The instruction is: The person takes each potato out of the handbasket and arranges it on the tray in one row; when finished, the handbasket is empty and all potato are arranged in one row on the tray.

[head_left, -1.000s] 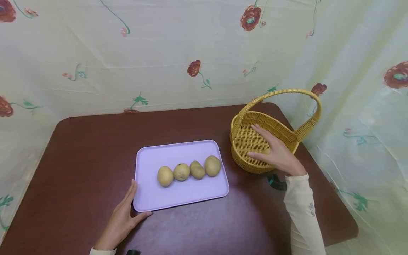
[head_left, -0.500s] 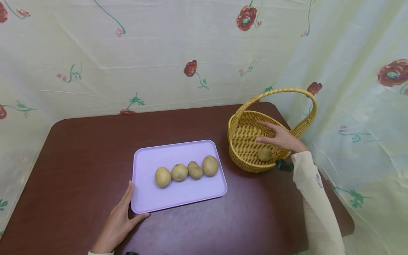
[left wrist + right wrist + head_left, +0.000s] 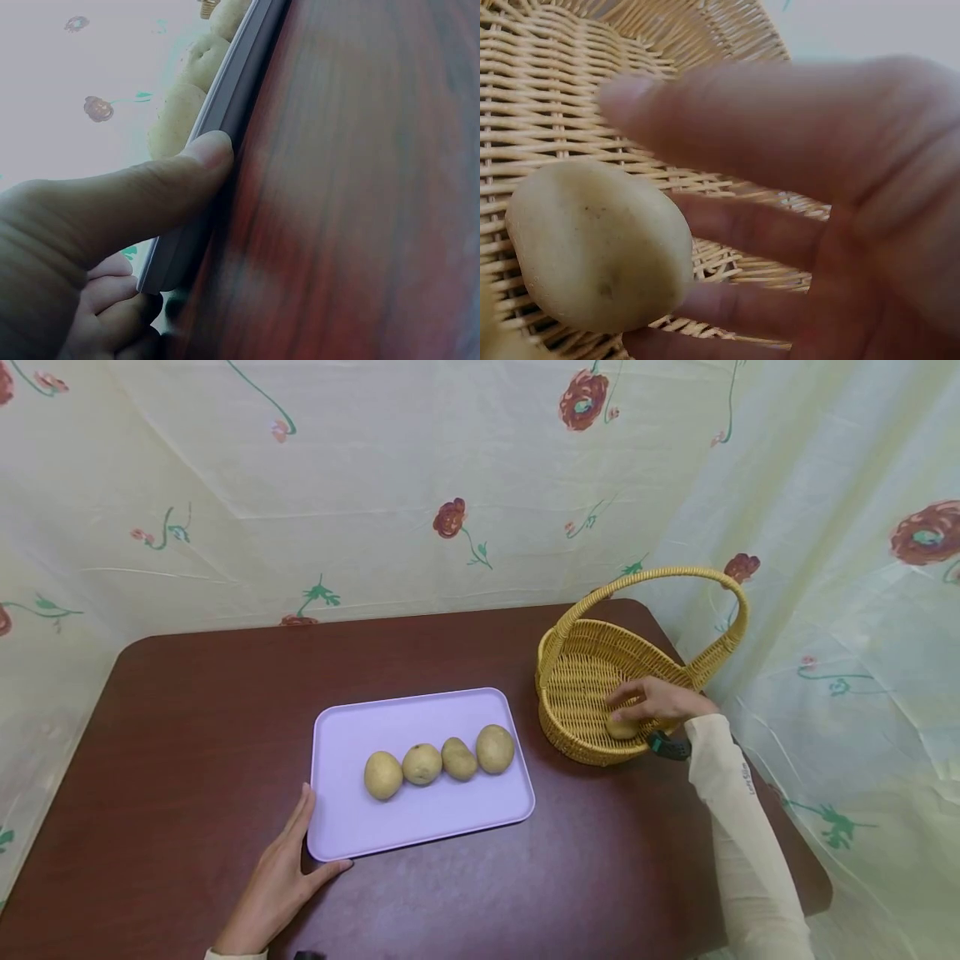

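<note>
Pale yellow cloth printed with red flowers and green stems hangs behind and to the right of a dark reddish-brown table (image 3: pixel 187 718). Taking the lilac tray (image 3: pixel 420 827) as landmark: it lies flat near the table's middle, and four potatoes (image 3: pixel 438 762) sit on it in a slightly rising row, each touching or just beside its neighbour. To the right of the tray, apart from it, stands a woven yellow wicker basket (image 3: pixel 577 681) with a tall arched handle (image 3: pixel 667 575), close to the table's far right corner. Nothing stands between tray and basket.

Inside the basket, against its near wall, lies one more potato (image 3: pixel 621 727). It is rounded, pale tan and matte, with a few small dark specks on its skin in the right wrist view (image 3: pixel 600 247).

The right hand (image 3: pixel 660 703) reaches over the basket's near rim, its fingers loosely bent around the potato; the wrist view shows the fingers beside and beneath it and the thumb above, but I cannot tell whether they actually grip it. The cream sleeve (image 3: pixel 738 827) carries small dark lettering, too small to read.

The left hand (image 3: pixel 281 881) lies at the tray's near left corner, fingers straight along the left edge, thumb (image 3: pixel 150 187) pressed against the rim.
</note>
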### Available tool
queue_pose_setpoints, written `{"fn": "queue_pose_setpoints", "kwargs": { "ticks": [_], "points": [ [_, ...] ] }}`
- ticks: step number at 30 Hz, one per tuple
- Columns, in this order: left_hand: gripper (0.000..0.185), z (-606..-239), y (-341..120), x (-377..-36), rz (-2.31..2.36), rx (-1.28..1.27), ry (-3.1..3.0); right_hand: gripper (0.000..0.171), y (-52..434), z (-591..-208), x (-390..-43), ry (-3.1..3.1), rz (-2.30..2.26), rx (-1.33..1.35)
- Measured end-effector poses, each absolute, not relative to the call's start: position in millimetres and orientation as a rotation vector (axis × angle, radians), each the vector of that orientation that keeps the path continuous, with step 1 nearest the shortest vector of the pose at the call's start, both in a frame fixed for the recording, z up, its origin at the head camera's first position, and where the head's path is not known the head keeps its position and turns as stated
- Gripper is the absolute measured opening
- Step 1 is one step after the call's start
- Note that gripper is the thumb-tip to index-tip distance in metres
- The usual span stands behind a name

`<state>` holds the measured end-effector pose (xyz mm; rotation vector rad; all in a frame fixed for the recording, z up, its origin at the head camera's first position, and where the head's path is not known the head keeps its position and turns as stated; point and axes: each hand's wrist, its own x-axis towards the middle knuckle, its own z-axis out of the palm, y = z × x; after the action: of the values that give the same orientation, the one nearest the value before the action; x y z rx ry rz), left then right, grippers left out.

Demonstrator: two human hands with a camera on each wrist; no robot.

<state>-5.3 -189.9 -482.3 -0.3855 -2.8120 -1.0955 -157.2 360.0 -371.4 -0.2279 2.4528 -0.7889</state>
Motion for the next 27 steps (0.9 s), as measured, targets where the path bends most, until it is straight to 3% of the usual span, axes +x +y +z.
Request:
{"fn": "queue_pose_setpoints", "kwargs": {
  "ticks": [6,13,21,27],
  "points": [
    [0.105,-480.7,-190.2,-4.8,-1.095,-0.389,-2.821,0.031,365.2,-377.5,-157.4,2.436,-0.806,-0.258],
    [0.106,-480.3,-190.3,-4.1,-1.098,-0.373,-2.834,0.028,366.3,-373.2,-157.4,2.482,-0.803,-0.275],
    [0.106,-478.8,-190.0,-4.7,-1.096,-0.379,-2.837,0.032,358.9,-344.8,-155.0,2.592,-0.812,-0.286],
    [0.104,-479.5,-191.5,-3.2,-1.107,-0.383,-2.827,0.028,326.1,-308.7,-147.8,2.680,-0.858,-0.398]
  ]
}}
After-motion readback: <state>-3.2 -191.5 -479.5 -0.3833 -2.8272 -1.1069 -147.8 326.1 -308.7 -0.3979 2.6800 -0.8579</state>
